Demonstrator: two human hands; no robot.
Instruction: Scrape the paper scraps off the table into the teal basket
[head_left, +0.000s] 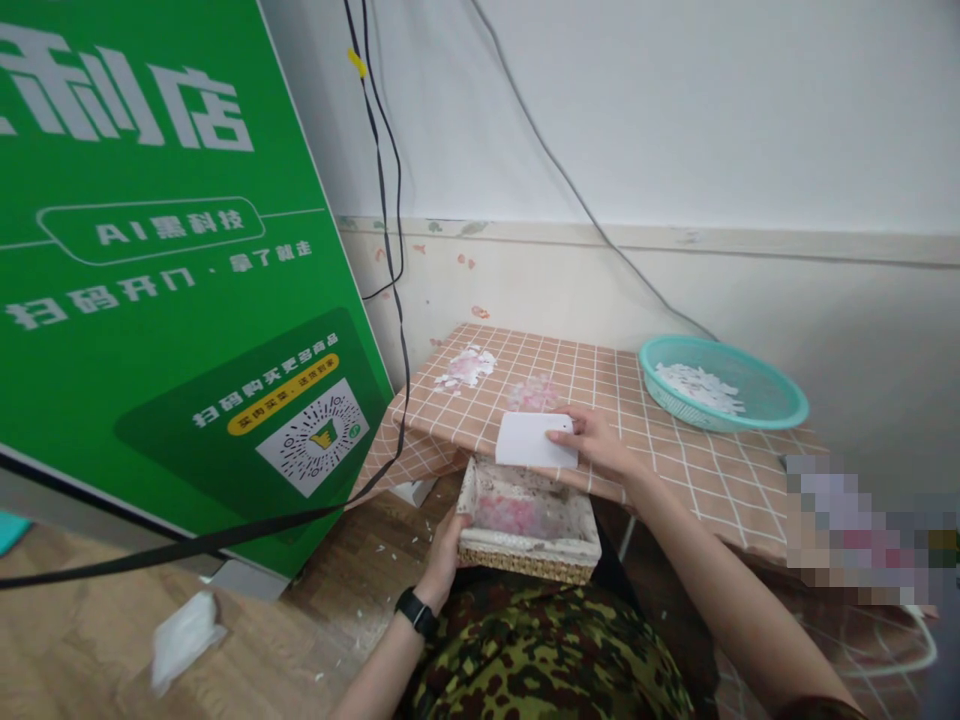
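My right hand (589,440) grips a flat white plastic scraper (529,437) with rounded corners and a small hole, near the front edge of the table. Below it, my left hand (448,555) holds the left side of a shallow rectangular wicker basket (525,570) at my lap. Its pale lining is stained with dark specks, and pink-and-white bits (514,515) lie in it. On the checked tablecloth behind the scraper are a patch of pinkish crumbs (534,392) and a pile of white and pink flakes (469,368).
A turquoise plastic colander (772,405) with white strips (697,387) stands at the table's right. On the left rises a green sign panel (187,250), with a black cable (401,350) hanging before it. A plastic bag (186,635) lies on the wooden floor.
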